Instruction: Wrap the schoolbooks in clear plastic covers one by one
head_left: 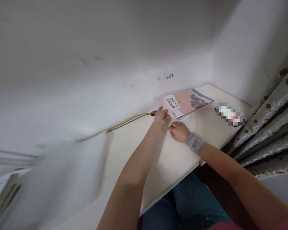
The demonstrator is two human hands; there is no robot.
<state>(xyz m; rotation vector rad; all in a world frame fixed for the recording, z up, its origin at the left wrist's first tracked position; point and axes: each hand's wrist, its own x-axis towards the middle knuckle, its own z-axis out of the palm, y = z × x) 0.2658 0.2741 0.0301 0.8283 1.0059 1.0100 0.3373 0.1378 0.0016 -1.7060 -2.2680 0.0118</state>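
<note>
A paperback textbook with a pink cover, a grey-and-green picture and Chinese lettering lies near the wall, its near edge slightly raised. My left hand grips its near left corner, thumb on the cover and fingers partly hidden at the edge. Just in front of the book, my right hand rests on the white desk with fingers curled in, and nothing shows in it. A grey strap goes round the right wrist. Something small and pale beneath the book's near edge is too unclear to name.
Yellow and black cables run along the wall to a dark round object beside my left hand. A blurred-out object lies at the desk's right. Patterned curtains hang beyond it. A white panel stands at left.
</note>
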